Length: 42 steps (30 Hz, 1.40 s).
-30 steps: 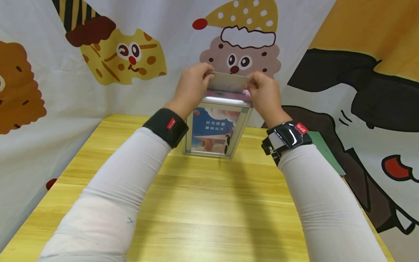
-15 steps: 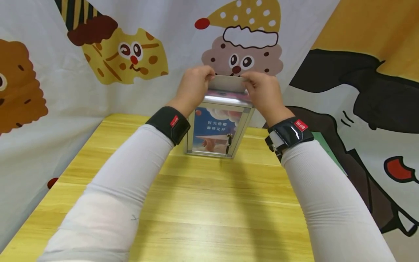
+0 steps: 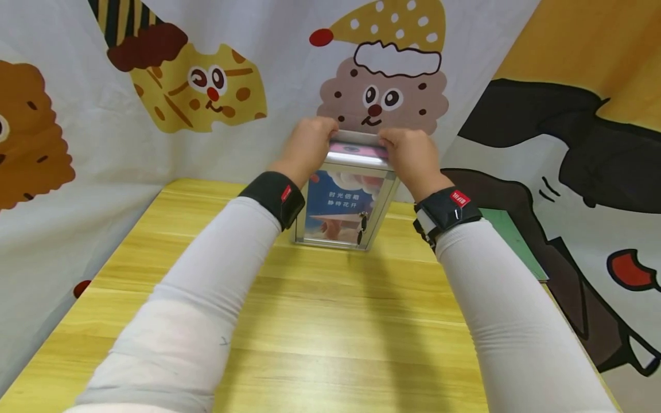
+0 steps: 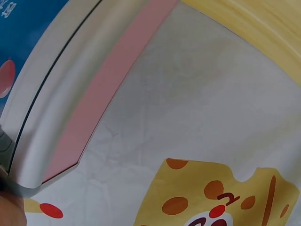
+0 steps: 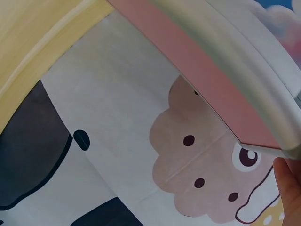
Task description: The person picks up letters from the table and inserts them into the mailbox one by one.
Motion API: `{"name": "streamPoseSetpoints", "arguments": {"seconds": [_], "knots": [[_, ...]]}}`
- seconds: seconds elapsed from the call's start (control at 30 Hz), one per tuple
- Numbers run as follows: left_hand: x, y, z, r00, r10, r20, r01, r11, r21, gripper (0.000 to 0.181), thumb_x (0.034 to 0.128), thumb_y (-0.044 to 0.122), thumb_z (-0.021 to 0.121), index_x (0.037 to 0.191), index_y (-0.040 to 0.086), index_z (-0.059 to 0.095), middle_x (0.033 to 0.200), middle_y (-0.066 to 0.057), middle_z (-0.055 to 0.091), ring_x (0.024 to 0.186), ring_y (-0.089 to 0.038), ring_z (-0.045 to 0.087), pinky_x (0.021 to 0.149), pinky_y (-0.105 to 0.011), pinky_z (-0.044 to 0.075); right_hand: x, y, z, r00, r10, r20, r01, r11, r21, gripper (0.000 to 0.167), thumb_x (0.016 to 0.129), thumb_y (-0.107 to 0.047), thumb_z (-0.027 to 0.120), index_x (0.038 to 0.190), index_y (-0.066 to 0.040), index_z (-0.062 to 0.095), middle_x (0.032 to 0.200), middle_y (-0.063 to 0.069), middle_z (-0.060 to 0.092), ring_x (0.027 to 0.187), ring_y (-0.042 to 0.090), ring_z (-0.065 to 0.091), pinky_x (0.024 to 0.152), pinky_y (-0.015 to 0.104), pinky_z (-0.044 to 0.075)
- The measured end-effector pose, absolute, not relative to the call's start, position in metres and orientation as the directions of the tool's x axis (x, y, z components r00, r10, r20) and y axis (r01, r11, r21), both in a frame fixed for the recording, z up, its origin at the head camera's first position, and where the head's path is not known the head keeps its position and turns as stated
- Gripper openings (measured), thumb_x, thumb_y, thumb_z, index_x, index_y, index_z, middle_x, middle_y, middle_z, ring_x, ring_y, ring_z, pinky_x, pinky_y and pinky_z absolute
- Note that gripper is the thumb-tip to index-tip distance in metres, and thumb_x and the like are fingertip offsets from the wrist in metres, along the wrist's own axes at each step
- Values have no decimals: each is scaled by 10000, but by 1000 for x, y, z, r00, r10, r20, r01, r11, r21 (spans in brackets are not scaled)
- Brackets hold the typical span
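A letter box with a silver frame, a blue picture front and a pink top stands upright at the far side of the table. At its top, both hands pinch a flat grey card or envelope. My left hand grips its left end, my right hand its right end. Only a narrow strip of the card shows above the pink top; the slot itself is hidden. Small keys hang at the box front's right side. In the wrist views, a bit of the left hand and right hand shows beside the box.
The box stands on a yellow wooden table. A green flat sheet or book lies at the table's right edge, partly behind the right forearm. A cartoon-printed cloth hangs close behind the table.
Both hands have come down toward the box top with the card. Much less of the card shows above the box than a second ago. The box stays in place.
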<state>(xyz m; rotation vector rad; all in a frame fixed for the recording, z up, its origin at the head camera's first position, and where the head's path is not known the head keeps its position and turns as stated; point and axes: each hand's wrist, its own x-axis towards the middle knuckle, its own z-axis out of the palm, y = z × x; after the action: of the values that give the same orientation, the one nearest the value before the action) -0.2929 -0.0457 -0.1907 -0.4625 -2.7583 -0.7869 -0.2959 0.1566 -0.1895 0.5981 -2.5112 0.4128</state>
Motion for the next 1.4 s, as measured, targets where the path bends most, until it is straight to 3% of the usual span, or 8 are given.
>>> {"name": "streamPoseSetpoints", "arguments": {"seconds": [0.13, 0.6, 0.87, 1.0, 1.13, 1.23, 1.33, 1.4], "knots": [[-293, -45, -193, -919, 260, 296, 367, 837, 405, 315, 886, -51, 644, 1176, 65, 599, 1150, -107, 603, 1057, -254, 550, 638, -302, 536, -297, 155, -192, -800, -317, 509, -447, 882, -152, 191, 990, -97, 557, 1087, -51, 715, 962, 149, 705, 794, 310, 641, 725, 451, 519], [-296, -44, -188, -922, 293, 253, 353, 904, 240, 627, 616, -48, 879, 1168, 21, 591, 1155, -141, 610, 1078, -272, 560, 919, -340, 475, -295, 154, -185, -865, -330, 379, -408, 901, -147, 290, 1015, -145, 519, 1265, -72, 646, 1114, 168, 679, 905, 328, 640, 795, 458, 509], [-290, -48, -192, -917, 257, 304, 356, 871, 338, 574, 653, -83, 838, 1151, 20, 573, 1140, -134, 593, 1056, -267, 546, 879, -339, 488, -295, 154, -195, -817, -339, 466, -447, 883, -142, 267, 1013, -146, 527, 1217, -57, 674, 1063, 163, 694, 885, 333, 656, 789, 458, 514], [-280, -54, -199, -884, 232, 405, 398, 827, 397, 388, 781, -122, 701, 1129, -2, 578, 1116, -142, 574, 1035, -273, 525, 856, -341, 485, -286, 159, -203, -784, -315, 534, -476, 858, -193, 274, 998, -147, 555, 1230, -47, 661, 1104, 157, 685, 933, 327, 655, 801, 448, 512], [-264, -63, -210, -766, 245, 594, 512, 791, 334, 99, 944, -55, 534, 1017, -38, 599, 1009, -170, 588, 988, -300, 533, 838, -368, 468, -267, 169, -216, -696, -252, 672, -503, 839, -206, 257, 988, -122, 570, 1210, -35, 668, 1112, 167, 682, 979, 345, 651, 800, 472, 516], [-248, -69, -221, -645, 267, 716, 596, 762, 253, 106, 973, -5, 522, 965, -60, 612, 963, -193, 614, 972, -332, 556, 868, -392, 459, -248, 173, -230, -631, -217, 745, -511, 839, -189, 250, 996, -117, 556, 1189, -11, 674, 1124, 170, 677, 1005, 339, 646, 823, 478, 515], [-229, -70, -233, -635, 310, 707, 608, 766, 210, 209, 963, 81, 596, 1098, -77, 616, 1110, -219, 619, 1086, -350, 556, 978, -399, 431, -228, 174, -247, -694, -210, 689, -482, 846, -228, 350, 1015, -191, 527, 1310, -12, 588, 1298, 164, 591, 1179, 335, 557, 944, 499, 454], [-218, -66, -244, -704, 353, 616, 570, 798, 194, 383, 965, 188, 619, 1237, -76, 565, 1268, -236, 559, 1217, -363, 495, 1062, -411, 359, -217, 172, -258, -789, -222, 574, -430, 866, -256, 490, 1029, -296, 486, 1437, -29, 442, 1455, 180, 435, 1319, 360, 412, 1038, 533, 353]]}}
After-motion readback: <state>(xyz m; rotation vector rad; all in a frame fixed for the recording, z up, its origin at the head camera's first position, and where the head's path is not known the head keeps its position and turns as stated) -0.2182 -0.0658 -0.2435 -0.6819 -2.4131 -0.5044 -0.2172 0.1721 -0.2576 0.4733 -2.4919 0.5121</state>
